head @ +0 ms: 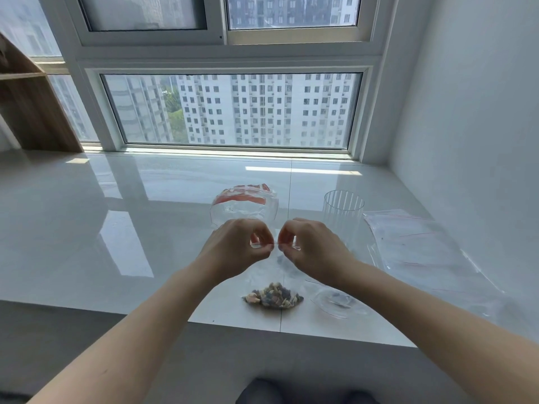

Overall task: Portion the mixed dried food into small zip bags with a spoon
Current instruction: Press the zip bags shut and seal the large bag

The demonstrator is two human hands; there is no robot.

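A small clear zip bag [272, 279] hangs upright over the white sill, with mixed dried food [272, 298] gathered at its bottom. My left hand [236, 249] pinches the left end of the bag's top strip. My right hand [313, 247] pinches the right end, thumb and fingers curled close together at the middle. The bag's lower edge touches the sill near its front edge. No spoon is visible.
A clear plastic container with an orange-red lid [243, 207] lies behind my hands. A ribbed clear glass [343, 212] stands at the right. Flat empty zip bags [423, 252] are spread at the far right, and a clear shallow dish [335, 301] sits beside the filled bag.
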